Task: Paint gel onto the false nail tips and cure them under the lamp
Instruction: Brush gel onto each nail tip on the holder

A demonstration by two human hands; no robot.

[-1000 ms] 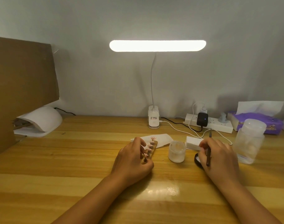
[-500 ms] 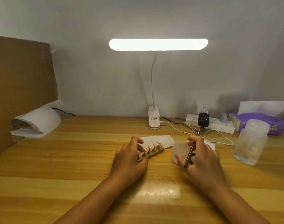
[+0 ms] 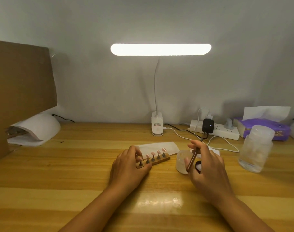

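My left hand [image 3: 128, 169] gripped the holder [image 3: 155, 160] of nail tips [image 3: 153, 154] on the surface [image 3: 76, 173]. My right hand [image 3: 208, 166] pinched the brush [image 3: 193, 158] beside the jar [image 3: 182, 162].

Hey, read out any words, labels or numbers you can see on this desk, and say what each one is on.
Nothing here can be read.
Lamp base: small printed label, too blurred to read.
Tissue pack: print on the purple wrap, too blurred to read.
No other text shows.
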